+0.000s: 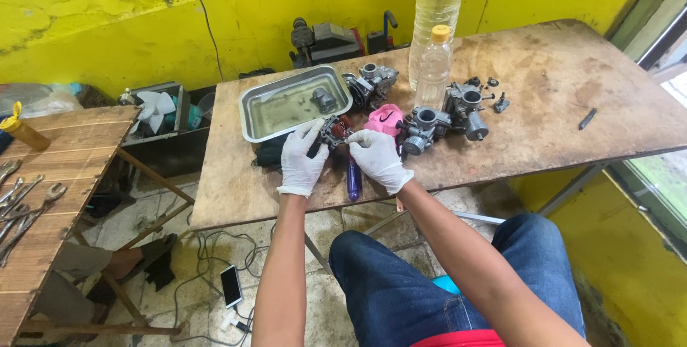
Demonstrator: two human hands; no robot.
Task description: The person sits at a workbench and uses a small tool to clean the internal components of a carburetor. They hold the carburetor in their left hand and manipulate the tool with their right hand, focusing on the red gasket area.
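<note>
While both gloved hands meet at the near edge of the wooden table (544,82), the scene reads as follows.

Held part: a small dark engine part (333,131) sits just above the tabletop, between the two hands, right beside the metal tray.
Left hand (302,159): in a white glove, fingers curled and clamped on the part's left side.
Right hand (379,158): also gloved, fingertips pinched against the part's right side.
Metal tray (252,106): rectangular, tilted a little, holding shallow yellowish liquid with one dark metal piece (323,99) lying in it near the right end.
Purple tube (353,179): lies on the table between the wrists.
Pink cloth (385,117): bunched just behind the right hand.
Carburetors (444,116): several grey ones grouped right of the cloth, another behind the tray.
Small bottle (434,68): clear plastic, yellow cap, upright, contents hard to tell.
Large bottle (438,3): clear, standing behind the small one, filled with pale yellowish liquid.
Side bench (64,175): wrenches (25,204) lie on it, a yellow bottle (23,131) at its far end.
</note>
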